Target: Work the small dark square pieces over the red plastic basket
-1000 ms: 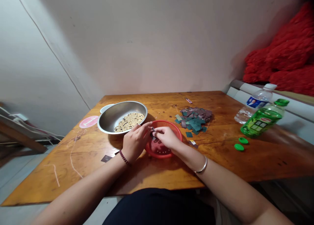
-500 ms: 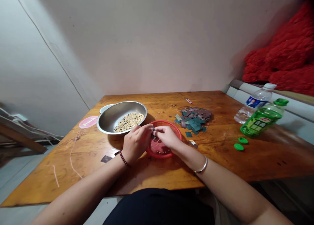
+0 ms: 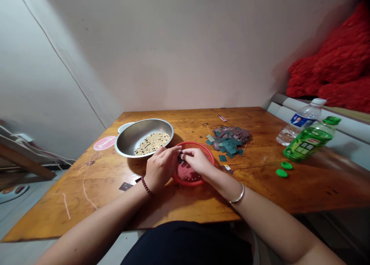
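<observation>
My left hand [image 3: 160,166] and my right hand [image 3: 196,161] meet over a small red plastic basket [image 3: 202,148] on the wooden table [image 3: 260,180]. Both hands pinch a small dark piece [image 3: 180,155] between their fingertips above the basket's left rim. The basket holds a few small pale beads and dark bits, partly hidden by my hands. A steel bowl [image 3: 133,136] with pale and dark beans stands just behind my left hand. A heap of dark green and purple square chips [image 3: 229,139] lies to the right behind the basket.
A clear water bottle [image 3: 300,120] and a green bottle [image 3: 310,140] lie at the table's right edge, two green caps [image 3: 283,169] near them. A pink round sticker [image 3: 104,143] and loose string [image 3: 86,172] lie at left. Red fluffy fabric [image 3: 335,64] sits at right.
Hardly anything has moved. My fingertips have shifted slightly on the small piece over the basket.
</observation>
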